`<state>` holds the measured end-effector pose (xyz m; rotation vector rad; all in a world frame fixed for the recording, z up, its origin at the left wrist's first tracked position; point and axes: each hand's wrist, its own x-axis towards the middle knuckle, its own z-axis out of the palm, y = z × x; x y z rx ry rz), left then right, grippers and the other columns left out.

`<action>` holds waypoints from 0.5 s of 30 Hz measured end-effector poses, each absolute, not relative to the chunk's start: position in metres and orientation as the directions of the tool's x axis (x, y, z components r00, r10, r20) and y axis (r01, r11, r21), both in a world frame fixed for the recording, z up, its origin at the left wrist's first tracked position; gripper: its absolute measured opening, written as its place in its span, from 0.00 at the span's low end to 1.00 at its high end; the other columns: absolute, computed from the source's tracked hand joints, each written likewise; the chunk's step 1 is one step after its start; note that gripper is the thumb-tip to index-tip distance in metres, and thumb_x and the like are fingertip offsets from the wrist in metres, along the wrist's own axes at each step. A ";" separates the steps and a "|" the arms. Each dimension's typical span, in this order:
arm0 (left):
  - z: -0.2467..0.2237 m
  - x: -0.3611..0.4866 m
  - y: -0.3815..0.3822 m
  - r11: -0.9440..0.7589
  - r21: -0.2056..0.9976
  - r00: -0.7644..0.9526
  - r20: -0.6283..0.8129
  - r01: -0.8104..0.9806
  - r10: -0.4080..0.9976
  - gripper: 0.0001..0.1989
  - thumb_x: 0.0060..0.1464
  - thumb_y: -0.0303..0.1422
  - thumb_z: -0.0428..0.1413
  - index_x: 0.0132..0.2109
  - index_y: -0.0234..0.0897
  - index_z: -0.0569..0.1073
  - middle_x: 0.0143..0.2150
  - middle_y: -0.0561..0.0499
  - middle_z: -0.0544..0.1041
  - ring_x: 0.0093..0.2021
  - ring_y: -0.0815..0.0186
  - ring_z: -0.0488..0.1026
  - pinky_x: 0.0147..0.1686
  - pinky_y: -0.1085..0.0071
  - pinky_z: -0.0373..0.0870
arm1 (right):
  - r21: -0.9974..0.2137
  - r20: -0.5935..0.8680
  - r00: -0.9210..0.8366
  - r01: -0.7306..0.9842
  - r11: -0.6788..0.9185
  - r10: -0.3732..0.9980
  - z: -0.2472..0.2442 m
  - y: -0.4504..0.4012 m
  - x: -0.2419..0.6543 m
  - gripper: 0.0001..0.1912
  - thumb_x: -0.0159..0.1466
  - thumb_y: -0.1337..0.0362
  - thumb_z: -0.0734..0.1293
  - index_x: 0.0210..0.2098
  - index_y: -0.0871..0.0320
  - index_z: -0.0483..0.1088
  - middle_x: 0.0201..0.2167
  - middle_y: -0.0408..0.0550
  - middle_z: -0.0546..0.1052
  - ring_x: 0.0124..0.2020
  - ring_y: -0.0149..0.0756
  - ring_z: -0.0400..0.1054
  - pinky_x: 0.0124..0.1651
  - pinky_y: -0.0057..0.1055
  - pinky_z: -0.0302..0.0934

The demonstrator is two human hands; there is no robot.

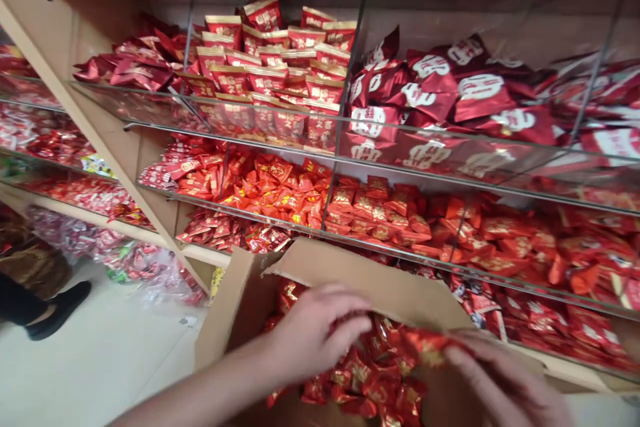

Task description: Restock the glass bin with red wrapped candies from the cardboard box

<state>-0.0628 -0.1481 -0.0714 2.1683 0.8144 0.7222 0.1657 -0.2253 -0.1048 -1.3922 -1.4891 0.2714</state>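
An open cardboard box (360, 273) stands in front of me against the shelves, with shiny red candy packets (360, 380) with gold print heaped inside. My left hand (320, 323) reaches over the box from the left. Its fingers are bent and its thumb stands a little apart, with nothing visible between them. On the right side of the box, my right hand (505, 373), blurred by motion, pinches a red candy packet (425, 341) between thumb and fingers.
Glass-fronted shelves hold red and gold packets (270, 80), dark red packets (430, 87) and bright red sweets (280, 187). Clear bags of sweets (145, 263) lie on the pale floor (135, 347) at left. A person's foot in a black shoe (60, 310) is at far left.
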 end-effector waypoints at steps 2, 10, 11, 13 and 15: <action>-0.049 -0.041 -0.115 -0.790 0.490 0.683 0.434 0.368 0.588 0.13 0.56 0.30 0.46 0.43 0.33 0.73 0.38 0.44 0.74 0.40 0.62 0.67 0.42 0.67 0.60 | -0.528 0.646 0.128 0.788 0.319 0.753 -0.083 -0.211 0.195 0.10 0.52 0.56 0.67 0.31 0.52 0.75 0.29 0.46 0.78 0.31 0.40 0.72 0.36 0.32 0.65; -0.028 0.058 -0.036 -0.865 0.020 0.822 0.300 0.502 0.484 0.13 0.44 0.38 0.59 0.32 0.31 0.76 0.34 0.42 0.75 0.41 0.52 0.68 0.40 0.59 0.57 | -0.080 0.778 -0.132 0.949 0.306 0.614 -0.034 -0.131 0.217 0.13 0.61 0.61 0.58 0.36 0.59 0.72 0.32 0.49 0.76 0.34 0.36 0.70 0.38 0.32 0.61; -0.029 0.062 -0.033 -0.859 0.019 0.823 0.278 0.511 0.495 0.11 0.44 0.38 0.59 0.30 0.32 0.76 0.31 0.43 0.76 0.39 0.53 0.69 0.39 0.59 0.57 | -0.043 0.755 -0.165 0.953 0.299 0.634 -0.033 -0.123 0.217 0.13 0.61 0.62 0.58 0.36 0.60 0.72 0.32 0.50 0.76 0.34 0.37 0.69 0.38 0.32 0.61; -0.030 0.064 -0.027 -0.845 0.022 0.818 0.237 0.535 0.524 0.09 0.46 0.36 0.58 0.28 0.34 0.76 0.30 0.44 0.76 0.36 0.55 0.71 0.38 0.61 0.58 | 0.029 0.686 -0.197 0.969 0.243 0.701 -0.032 -0.112 0.217 0.14 0.61 0.63 0.57 0.37 0.61 0.72 0.32 0.51 0.76 0.34 0.38 0.69 0.38 0.32 0.60; -0.029 0.063 -0.022 -0.833 0.030 0.812 0.203 0.553 0.547 0.07 0.47 0.35 0.57 0.29 0.36 0.76 0.29 0.46 0.77 0.35 0.56 0.72 0.37 0.62 0.59 | 0.104 0.582 -0.185 0.983 0.153 0.792 -0.030 -0.105 0.216 0.13 0.61 0.66 0.57 0.39 0.60 0.72 0.35 0.50 0.76 0.36 0.39 0.68 0.36 0.31 0.59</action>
